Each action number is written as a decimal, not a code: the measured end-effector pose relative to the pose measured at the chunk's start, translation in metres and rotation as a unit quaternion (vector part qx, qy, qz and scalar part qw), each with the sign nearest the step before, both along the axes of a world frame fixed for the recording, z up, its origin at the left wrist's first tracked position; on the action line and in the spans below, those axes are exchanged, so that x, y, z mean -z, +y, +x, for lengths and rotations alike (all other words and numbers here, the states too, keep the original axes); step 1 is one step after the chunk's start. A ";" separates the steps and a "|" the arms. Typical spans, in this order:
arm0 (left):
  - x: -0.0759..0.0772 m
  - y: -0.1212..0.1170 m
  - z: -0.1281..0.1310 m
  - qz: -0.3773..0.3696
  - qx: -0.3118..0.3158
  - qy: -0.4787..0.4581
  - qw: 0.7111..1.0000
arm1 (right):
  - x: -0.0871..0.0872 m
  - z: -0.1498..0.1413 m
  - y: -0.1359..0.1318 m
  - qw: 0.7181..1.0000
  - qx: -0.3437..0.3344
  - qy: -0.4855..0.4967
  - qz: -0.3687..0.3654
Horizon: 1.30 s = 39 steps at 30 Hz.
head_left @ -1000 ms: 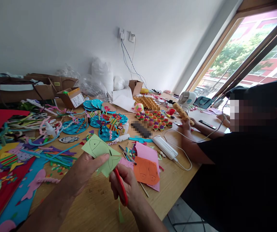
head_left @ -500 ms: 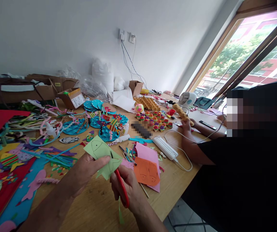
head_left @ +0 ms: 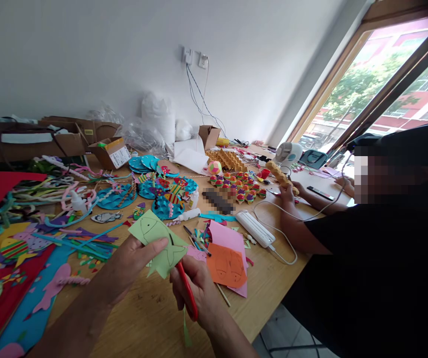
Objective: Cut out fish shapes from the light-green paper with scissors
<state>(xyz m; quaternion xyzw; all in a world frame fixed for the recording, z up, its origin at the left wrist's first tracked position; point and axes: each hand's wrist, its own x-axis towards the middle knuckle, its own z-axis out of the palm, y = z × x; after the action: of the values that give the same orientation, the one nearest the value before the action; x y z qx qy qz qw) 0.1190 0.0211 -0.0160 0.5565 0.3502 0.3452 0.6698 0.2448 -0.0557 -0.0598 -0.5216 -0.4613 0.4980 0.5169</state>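
A light green sheet (head_left: 157, 253) with a fish outline drawn on it is pinched by my left hand (head_left: 142, 258), the thumb lying on top near the fish's tail. My right hand (head_left: 195, 283) grips red-handled scissors (head_left: 188, 293) at the sheet's lower right edge. The blades are mostly hidden behind the sheet, so how far apart they are does not show. A thin green strip (head_left: 186, 328) hangs below the scissors. Just right of my hands, an orange sheet (head_left: 225, 266) with drawn fish shapes lies on a pink sheet (head_left: 236, 238).
Blue round craft pieces (head_left: 169, 206), pipe cleaners (head_left: 49, 179) and coloured sheets (head_left: 20, 298) cover the left and middle. A white power strip (head_left: 254, 228) with its cable lies right of centre. At the right, a person's hands (head_left: 288, 191) hold a tan egg-carton strip (head_left: 279, 174).
Almost nothing differs. My hands, the green sheet and the scissors have shifted very slightly left, and the neighbouring person's head has moved a little.
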 end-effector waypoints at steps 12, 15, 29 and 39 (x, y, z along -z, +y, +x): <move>-0.009 -0.002 0.000 -0.056 -0.002 -0.021 0.998 | 0.001 0.003 0.000 0.997 -0.063 0.037 0.027; -0.008 -0.002 -0.001 -0.050 0.006 -0.006 0.999 | -0.002 0.002 0.000 0.998 -0.057 0.024 0.023; -0.008 -0.004 0.001 -0.021 0.007 0.000 1.000 | -0.003 0.002 0.000 0.998 -0.043 -0.004 0.041; -0.004 -0.002 0.000 -0.022 0.019 0.023 0.999 | -0.001 0.001 0.000 0.998 -0.050 0.011 0.038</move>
<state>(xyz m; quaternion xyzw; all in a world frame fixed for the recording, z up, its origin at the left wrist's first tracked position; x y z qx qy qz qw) 0.1192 0.0186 -0.0123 0.5556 0.3625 0.3117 0.6802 0.2461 -0.0557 -0.0584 -0.4721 -0.5002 0.5108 0.5157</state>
